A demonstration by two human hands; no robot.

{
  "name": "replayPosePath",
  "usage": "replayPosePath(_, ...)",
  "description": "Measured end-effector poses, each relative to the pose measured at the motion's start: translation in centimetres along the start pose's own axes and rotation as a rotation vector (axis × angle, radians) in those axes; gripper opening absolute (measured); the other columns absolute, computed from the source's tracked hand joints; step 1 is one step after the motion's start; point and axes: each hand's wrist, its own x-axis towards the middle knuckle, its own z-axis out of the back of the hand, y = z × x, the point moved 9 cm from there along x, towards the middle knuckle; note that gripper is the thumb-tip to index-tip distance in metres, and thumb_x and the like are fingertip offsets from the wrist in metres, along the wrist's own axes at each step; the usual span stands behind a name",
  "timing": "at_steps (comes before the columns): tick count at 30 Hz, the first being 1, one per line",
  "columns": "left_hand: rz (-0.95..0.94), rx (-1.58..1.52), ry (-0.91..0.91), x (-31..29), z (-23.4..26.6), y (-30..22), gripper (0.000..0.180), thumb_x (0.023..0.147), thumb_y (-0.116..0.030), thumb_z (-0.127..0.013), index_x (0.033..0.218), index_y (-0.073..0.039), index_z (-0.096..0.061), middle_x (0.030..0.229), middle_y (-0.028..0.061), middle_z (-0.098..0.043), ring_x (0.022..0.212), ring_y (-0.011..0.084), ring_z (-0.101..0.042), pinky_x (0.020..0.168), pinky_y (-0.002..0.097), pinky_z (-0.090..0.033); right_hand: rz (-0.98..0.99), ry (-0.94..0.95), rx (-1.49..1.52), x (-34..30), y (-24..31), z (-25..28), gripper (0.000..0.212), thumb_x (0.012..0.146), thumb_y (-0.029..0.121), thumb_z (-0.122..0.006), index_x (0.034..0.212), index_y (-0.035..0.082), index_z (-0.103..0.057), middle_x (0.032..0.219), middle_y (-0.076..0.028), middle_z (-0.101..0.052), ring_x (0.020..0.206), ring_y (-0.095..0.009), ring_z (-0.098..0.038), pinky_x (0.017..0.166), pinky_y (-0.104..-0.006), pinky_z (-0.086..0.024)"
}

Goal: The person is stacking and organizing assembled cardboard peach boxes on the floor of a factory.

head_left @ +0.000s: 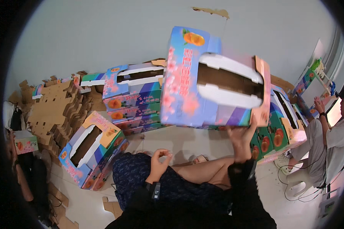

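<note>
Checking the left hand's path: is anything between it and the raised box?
Nothing visible stands between the left hand and the raised box; the right hand is off at its lower right corner.

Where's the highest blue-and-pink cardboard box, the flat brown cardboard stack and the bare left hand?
Highest blue-and-pink cardboard box (226, 97): head view, white strip under its opening.
Flat brown cardboard stack (52, 110): head view, upper face.
Bare left hand (158, 166): head view, middle of hand.

Box (225, 98): cardbd (smooth, printed); floor (179, 141): glossy; wall (114, 34): matt
</note>
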Motion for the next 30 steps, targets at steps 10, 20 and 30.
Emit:
replayPosePath(10, -0.016, 0.176, 0.042, 1.2, -1.9, -2.4, 0.019, 0.081, -0.016, -0.073, 0.085, -0.001, -0.063, 0.08, 0.0099, -0.063, 0.075, 0.0209, -0.063, 0.071, 0.0308, -0.049, 0.028, -0.295, -0.483, 14.7, 6.4, 1.5, 0.121, 0.071, 0.058, -0.073, 0.146, -0.003, -0.001, 0.144, -0.024, -0.026, 0.131, -0.034, -0.033, 0.102, -0.0504, -0.036)
replayPosePath(20, -0.022, 0.302, 0.223, 0.8, -3.6, -1.9, 0.019, 0.083, -0.021, -0.07, 0.081, -0.003, -0.064, 0.079, 0.0116, -0.063, 0.074, 0.0272, -0.064, 0.065, 0.0352, -0.049, 1.373, 0.513, -2.205, 4.2, -2.8, -12.7, 0.1, 0.059, 0.029, -0.082, 0.144, 0.009, -0.034, 0.146, -0.024, -0.032, 0.136, -0.04, -0.03, 0.114, -0.0551, -0.015)
replayPosePath(30, -0.014, 0.29, 0.36, 0.2, -5.1, -0.5, 0.014, 0.082, -0.014, -0.07, 0.085, -0.002, -0.065, 0.081, 0.0117, -0.064, 0.076, 0.0251, -0.065, 0.07, 0.0335, -0.051, 1.438, 0.414, -2.193, 9.1, -2.2, -13.5, 0.088, 0.062, 0.014, -0.074, 0.142, 0.021, -0.042, 0.136, -0.014, -0.048, 0.116, -0.031, -0.05, 0.099, -0.0537, -0.038)
